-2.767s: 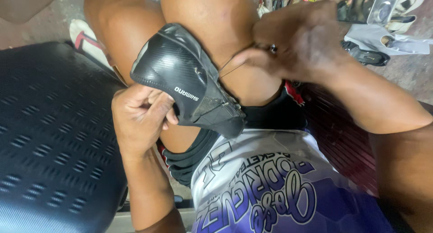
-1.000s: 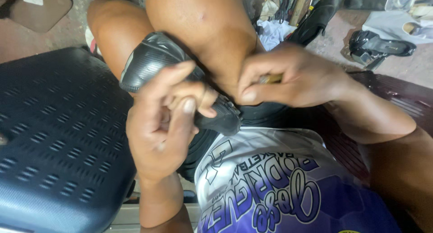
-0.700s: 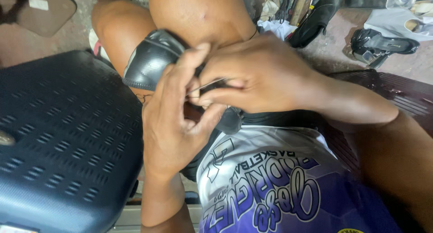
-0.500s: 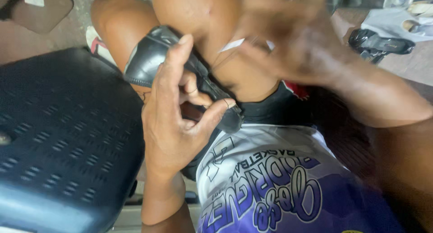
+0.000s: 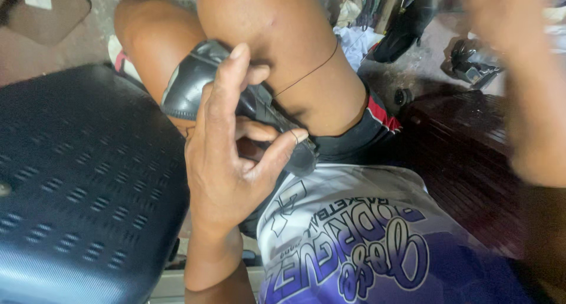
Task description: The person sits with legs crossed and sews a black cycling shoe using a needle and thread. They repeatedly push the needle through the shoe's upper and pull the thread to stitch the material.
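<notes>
Down between the person's bare knees, the left hand (image 5: 227, 162) clasps a black leather shoe (image 5: 194, 83) against the thigh, its thumb pressed on the shoe's lower edge and its fingers (image 5: 227, 86) laid flat over the upper. A thin dark thread (image 5: 306, 74) runs taut from the shoe, just right of that hand, up across the thigh toward the right hand (image 5: 501, 21), which is raised far up and to the right, blurred; whether it pinches the thread's end cannot be told. Left of the left hand sits a dark blue plastic seat with rows of small slots (image 5: 76, 180), close beside the wrist. Below the hand lies the person's white and purple printed jersey (image 5: 365, 245). Right of it a dark slatted wooden surface (image 5: 466, 162) stretches under the raised arm. Beyond the knees, the dusty concrete floor (image 5: 76, 45) carries scattered black footwear (image 5: 407, 30) and a pale rag (image 5: 356, 42).
</notes>
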